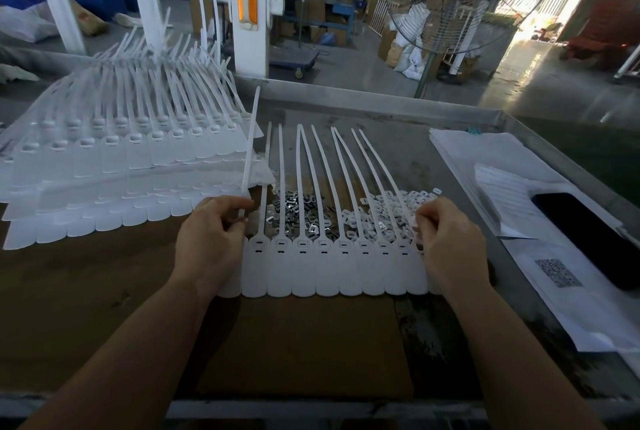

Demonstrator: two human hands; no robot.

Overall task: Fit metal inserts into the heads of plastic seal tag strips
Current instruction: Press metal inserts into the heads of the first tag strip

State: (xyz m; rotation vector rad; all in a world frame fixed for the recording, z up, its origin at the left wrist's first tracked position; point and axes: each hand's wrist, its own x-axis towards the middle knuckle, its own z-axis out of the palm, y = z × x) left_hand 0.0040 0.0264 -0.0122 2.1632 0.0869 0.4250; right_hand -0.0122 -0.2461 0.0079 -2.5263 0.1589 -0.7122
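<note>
A joined row of seal tag strips (332,267) is being held at both ends: the left hand (207,242) is pinching the end strip's raised tail (250,149), the right hand (446,246) is curled on the opposite edge. Metal inserts (298,209) are lying just beyond the grip, between the hands.

lying flat between the fingers: a joined white strip sheet (332,267), slotted heads in a row; beyond the fingertips, loose metal inserts (298,209) heaped.

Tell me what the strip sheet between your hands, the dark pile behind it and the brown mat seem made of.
Strip sheet: looks like matte white plastic, slightly translucent, tails bending. Dark pile: probably metal, with shiny grey glints. Brown mat: likely cardboard, dull and flat with a cut edge.
</note>
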